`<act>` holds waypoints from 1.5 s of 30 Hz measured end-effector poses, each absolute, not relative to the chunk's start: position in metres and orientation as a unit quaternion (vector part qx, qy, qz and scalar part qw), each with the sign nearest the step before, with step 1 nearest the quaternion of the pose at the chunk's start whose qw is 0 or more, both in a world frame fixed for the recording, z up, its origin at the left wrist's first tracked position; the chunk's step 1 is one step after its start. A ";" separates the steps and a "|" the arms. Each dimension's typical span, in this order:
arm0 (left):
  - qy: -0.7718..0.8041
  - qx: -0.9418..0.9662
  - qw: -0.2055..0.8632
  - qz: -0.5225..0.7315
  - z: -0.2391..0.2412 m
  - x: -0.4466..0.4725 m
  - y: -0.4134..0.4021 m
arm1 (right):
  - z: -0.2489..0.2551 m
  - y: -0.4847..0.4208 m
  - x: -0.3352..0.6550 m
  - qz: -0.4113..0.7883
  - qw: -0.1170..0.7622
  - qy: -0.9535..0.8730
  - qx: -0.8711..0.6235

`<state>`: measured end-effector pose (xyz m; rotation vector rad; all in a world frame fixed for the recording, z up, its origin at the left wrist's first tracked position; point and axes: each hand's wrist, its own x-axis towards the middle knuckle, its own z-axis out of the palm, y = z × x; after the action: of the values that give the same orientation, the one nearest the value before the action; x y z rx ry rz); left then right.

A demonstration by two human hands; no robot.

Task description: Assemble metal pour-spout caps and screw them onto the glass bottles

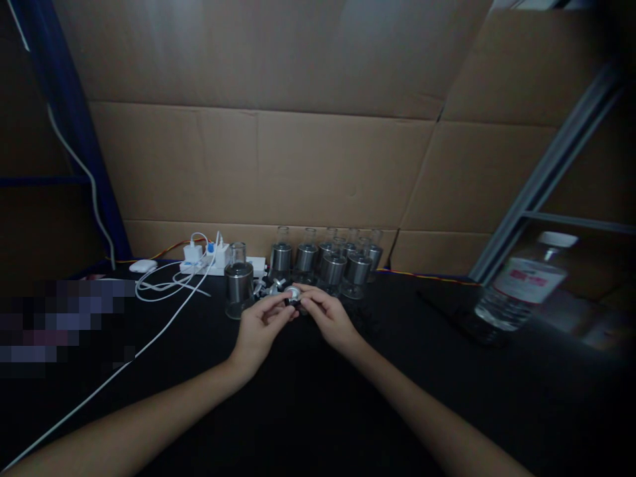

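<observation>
My left hand (259, 329) and my right hand (332, 318) meet at the middle of the dark table. Between their fingertips they pinch a small round silver cap (293, 293) with a dark part under it; its exact kind is too small to make out. Just behind the fingers lie several small shiny silver pieces (272, 289), partly hidden. A glass bottle with a steel sleeve (239, 285) stands upright to the left of the hands, close to my left hand and apart from the others.
Several like sleeved glass bottles (333, 268) stand grouped behind the hands. A white power strip (218, 264) with chargers and a looped white cable (163, 326) is at left. A large water bottle (524, 285) stands at right. Cardboard (268, 165) backs the table.
</observation>
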<state>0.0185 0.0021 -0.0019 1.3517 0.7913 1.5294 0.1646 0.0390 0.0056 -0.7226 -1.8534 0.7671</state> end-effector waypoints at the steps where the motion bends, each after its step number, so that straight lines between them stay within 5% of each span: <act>1: 0.323 0.558 0.442 0.623 -0.002 0.018 0.001 | 0.005 0.038 0.164 0.320 0.486 -0.759 -0.293; 45: 0.339 0.540 0.459 0.618 0.001 0.016 0.001 | 0.018 0.032 0.166 0.339 0.559 -0.697 -0.295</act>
<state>0.0157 0.0009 0.0010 1.3301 0.8348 1.5229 0.1657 0.0320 0.0179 -0.6953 -1.6448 0.7985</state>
